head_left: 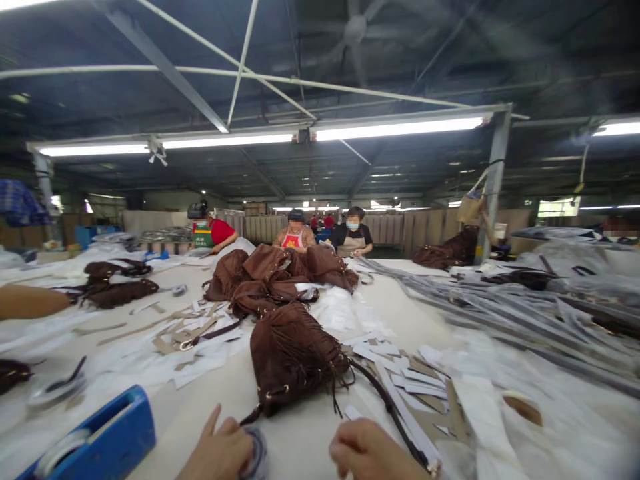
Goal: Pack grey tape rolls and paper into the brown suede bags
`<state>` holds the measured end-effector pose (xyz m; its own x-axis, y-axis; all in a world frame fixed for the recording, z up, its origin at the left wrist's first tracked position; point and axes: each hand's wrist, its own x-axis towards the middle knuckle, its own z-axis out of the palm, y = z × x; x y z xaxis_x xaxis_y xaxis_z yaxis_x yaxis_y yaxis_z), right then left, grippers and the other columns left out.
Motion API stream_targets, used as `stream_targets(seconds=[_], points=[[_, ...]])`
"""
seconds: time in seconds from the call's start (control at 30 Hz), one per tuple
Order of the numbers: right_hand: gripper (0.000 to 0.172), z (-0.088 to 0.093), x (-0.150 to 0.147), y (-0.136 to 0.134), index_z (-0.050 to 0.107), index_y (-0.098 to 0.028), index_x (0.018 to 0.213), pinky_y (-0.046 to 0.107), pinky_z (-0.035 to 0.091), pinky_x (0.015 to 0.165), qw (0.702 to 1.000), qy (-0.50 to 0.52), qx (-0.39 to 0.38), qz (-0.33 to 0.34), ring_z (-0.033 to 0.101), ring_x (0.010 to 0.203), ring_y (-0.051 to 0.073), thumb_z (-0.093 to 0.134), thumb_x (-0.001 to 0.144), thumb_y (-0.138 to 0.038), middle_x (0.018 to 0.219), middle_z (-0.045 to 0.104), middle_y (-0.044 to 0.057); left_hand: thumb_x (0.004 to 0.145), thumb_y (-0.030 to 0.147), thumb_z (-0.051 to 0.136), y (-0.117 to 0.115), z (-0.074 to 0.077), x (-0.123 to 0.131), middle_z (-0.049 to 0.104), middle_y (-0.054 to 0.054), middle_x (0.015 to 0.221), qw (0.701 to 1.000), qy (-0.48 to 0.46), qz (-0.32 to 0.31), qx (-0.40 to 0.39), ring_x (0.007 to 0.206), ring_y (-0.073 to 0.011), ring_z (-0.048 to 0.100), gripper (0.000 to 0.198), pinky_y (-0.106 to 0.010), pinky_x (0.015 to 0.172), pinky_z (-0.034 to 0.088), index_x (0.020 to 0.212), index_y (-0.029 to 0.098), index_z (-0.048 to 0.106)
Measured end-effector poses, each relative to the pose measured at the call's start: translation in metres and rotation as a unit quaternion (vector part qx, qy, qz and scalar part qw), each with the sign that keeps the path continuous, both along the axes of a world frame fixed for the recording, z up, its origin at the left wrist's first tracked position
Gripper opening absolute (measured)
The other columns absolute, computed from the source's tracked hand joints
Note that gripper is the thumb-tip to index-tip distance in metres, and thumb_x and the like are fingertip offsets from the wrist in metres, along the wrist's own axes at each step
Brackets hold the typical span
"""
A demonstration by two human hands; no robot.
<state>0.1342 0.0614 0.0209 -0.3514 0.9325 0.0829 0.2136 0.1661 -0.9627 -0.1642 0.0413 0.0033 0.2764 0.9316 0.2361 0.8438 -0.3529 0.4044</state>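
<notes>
- One blue plastic tape dispenser (127, 430), bearing one whitish tape roll (63, 452), sits at the lower left.
- One left hand (220, 447), forefinger extended and the other fingers bent against one blurred grey ring-shaped roll (257, 453); whether it grips the roll, I cannot tell.
- Behind, on the pale cloth-like table (435, 323), lies a heap of dark brown fringed bags (267, 263), overlapping too much to count.
- Three people sit across the table: one in a red top and green apron (203, 237), one in a red-and-white apron (293, 239), one in a black top (354, 237).
- One dark brown soft bag with long fringe (297, 357) lies just beyond both hands, at the middle of the table. It is slumped on its side, matt, with gold-coloured eyelets along its edge and one thin dark strap (385, 393) trailing to the right.
- One right hand (373, 453), fingers loosely curled, near the strap; I cannot tell whether it holds anything.
- Beyond it, many white and grey-brown flat scraps (420, 383), uncounted, and one roll with a brown core (523, 408).
</notes>
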Motion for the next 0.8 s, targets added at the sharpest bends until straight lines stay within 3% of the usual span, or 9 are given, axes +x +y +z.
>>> stream_targets(seconds=[0.1,0.17,0.23,0.3,0.4,0.5,0.57,0.67,0.8], points=[[0.025,0.023,0.029,0.019,0.063,-0.02,0.06,0.026,0.035,0.056,0.959,-0.197,0.169,-0.111,0.059,0.061,0.017,0.053,0.081,-0.028,0.061,0.064,0.0,0.04,0.007,0.052,-0.024,0.038,-0.006,0.062,0.001,0.072,0.996,0.066,0.06,-0.003,0.078,-0.0234,0.052,0.029,-0.054,0.102,0.02,0.065,0.022,0.055],[0.023,0.024,0.044,0.029,0.064,-0.02,0.069,0.03,0.036,0.062,0.916,-0.301,0.208,-0.165,0.064,0.074,0.023,0.048,0.086,-0.024,0.071,0.069,0.005,0.048,0.005,0.049,-0.035,0.058,0.005,0.064,-0.004,0.081,0.995,0.058,0.084,-0.01,0.083,-0.0246,0.054,0.029,-0.045,0.093,0.034,0.071,0.021,0.058],[0.021,0.016,0.052,0.035,0.064,-0.019,0.078,0.032,0.037,0.064,0.879,-0.388,0.2,-0.194,0.066,0.082,0.027,0.046,0.088,-0.022,0.08,0.071,0.009,0.064,0.004,0.042,-0.037,0.065,0.029,0.064,-0.006,0.087,0.997,0.03,0.072,0.006,0.084,-0.0229,0.056,0.027,-0.034,0.081,0.041,0.077,0.021,0.059],[0.019,0.005,0.057,0.036,0.064,-0.017,0.083,0.034,0.038,0.063,0.85,-0.448,0.191,-0.203,0.067,0.084,0.03,0.046,0.089,-0.02,0.085,0.07,0.012,0.073,0.004,0.038,-0.028,0.059,0.059,0.065,-0.008,0.09,0.999,0.028,0.027,0.007,0.084,-0.0217,0.058,0.029,-0.03,0.075,0.044,0.082,0.02,0.061],[0.019,-0.003,0.06,0.033,0.064,-0.017,0.088,0.035,0.042,0.062,0.83,-0.487,0.185,-0.199,0.068,0.083,0.032,0.045,0.089,-0.018,0.086,0.07,0.013,0.066,0.004,0.048,0.002,0.039,0.099,0.065,-0.013,0.11,0.993,0.101,-0.052,-0.014,0.104,-0.0262,0.057,0.033,-0.036,0.09,0.044,0.092,0.017,0.064],[0.017,0.001,0.063,0.028,0.064,-0.017,0.091,0.036,0.047,0.064,0.825,-0.497,0.176,-0.203,0.069,0.082,0.03,0.049,0.086,-0.013,0.094,0.068,0.012,0.061,0.007,0.055,0.035,0.023,0.12,0.04,-0.018,0.144,0.976,0.212,-0.044,0.001,0.134,-0.0314,0.033,0.038,-0.05,0.111,0.021,0.098,0.014,0.065],[0.02,0.002,0.064,0.027,0.064,-0.017,0.093,0.035,0.049,0.065,0.819,-0.503,0.178,-0.211,0.068,0.086,0.029,0.051,0.081,-0.007,0.101,0.066,0.013,0.063,0.007,0.052,0.052,0.018,0.12,0.028,-0.016,0.151,0.962,0.272,-0.006,0.016,0.141,-0.0288,0.022,0.037,-0.053,0.113,0.012,0.097,0.013,0.066],[0.034,-0.002,0.064,0.029,0.063,-0.017,0.099,0.035,0.052,0.067,0.808,-0.518,0.192,-0.206,0.069,0.089,0.028,0.044,0.079,0.003,0.098,0.068,0.012,0.067,0.002,0.043,0.062,0.016,0.101,0.032,-0.012,0.15,0.949,0.308,0.049,0.038,0.141,-0.0242,0.02,0.041,-0.054,0.114,0.012,0.098,0.014,0.067],[0.049,-0.01,0.056,0.032,0.062,-0.02,0.106,0.034,0.052,0.063,0.796,-0.527,0.224,-0.199,0.071,0.078,0.026,0.031,0.08,0.009,0.084,0.072,0.008,0.069,-0.005,0.034,0.059,0.007,0.064,0.037,-0.01,0.147,0.935,0.308,0.148,0.093,0.14,-0.0268,0.025,0.052,-0.058,0.113,0.016,0.103,0.014,0.067]])
